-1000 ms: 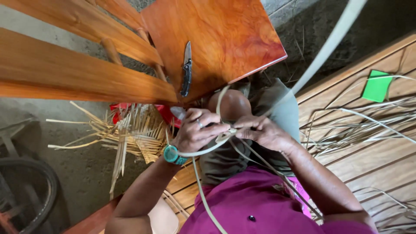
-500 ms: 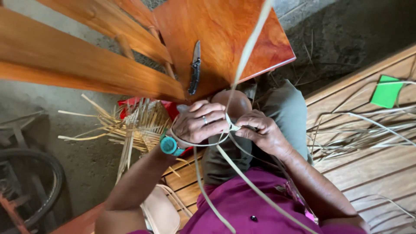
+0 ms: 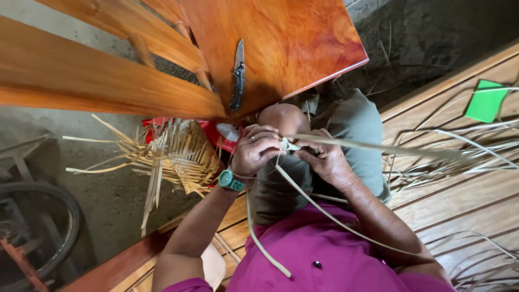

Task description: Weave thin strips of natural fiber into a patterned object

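My left hand (image 3: pixel 255 149), with a ring and a teal wristwatch (image 3: pixel 231 180), pinches a small knot of pale palm-leaf strips (image 3: pixel 288 145) over my knee. My right hand (image 3: pixel 320 157) grips the same knot from the other side. One long strip (image 3: pixel 378 147) runs out to the right from the knot. Two more strips hang down across my magenta shirt (image 3: pixel 324 254). A folding knife (image 3: pixel 237 82) lies on the polished wooden stool (image 3: pixel 292 43) just beyond my hands.
A half-woven palm-leaf piece (image 3: pixel 178 157) with loose ends lies at my left beside something red. Loose leaf strips (image 3: pixel 459 157) and a green card (image 3: pixel 486 101) lie on the wooden platform at right. Wooden bench slats (image 3: pixel 81 81) cross the upper left. A tyre (image 3: pixel 38 227) sits lower left.
The long strip that pointed up over the stool has swung down and now lies out to the right. Both hands have stayed closed on the knot and drawn closer together.
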